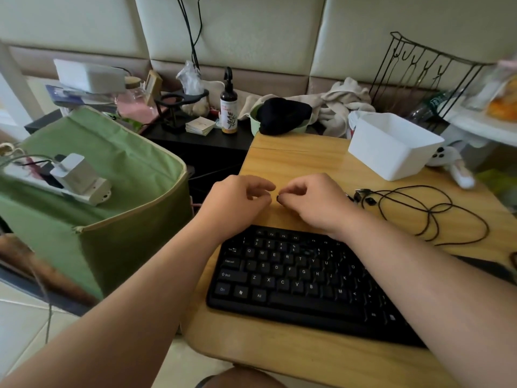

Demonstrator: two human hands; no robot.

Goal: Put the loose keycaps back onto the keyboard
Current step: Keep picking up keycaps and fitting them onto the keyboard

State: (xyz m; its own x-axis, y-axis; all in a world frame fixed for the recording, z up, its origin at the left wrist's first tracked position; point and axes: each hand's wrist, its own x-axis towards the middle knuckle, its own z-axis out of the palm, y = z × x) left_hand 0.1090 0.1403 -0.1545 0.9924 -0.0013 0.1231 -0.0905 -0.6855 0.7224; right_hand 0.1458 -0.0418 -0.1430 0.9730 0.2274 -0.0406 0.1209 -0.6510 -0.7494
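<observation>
The black keyboard point(296, 278) is showing white legends on its keycaps: Q, W, E, R, T and Y along one row, S, D, F, G, H, J and K on the next, then Z, X, C, V, B and M. At its left edge, Caps Lock, Shift, Ctrl and Alt are reading clearly enough. The number row and function keys are blurring out. The printed label on the spray bottle point(228, 107) is staying illegible.
</observation>
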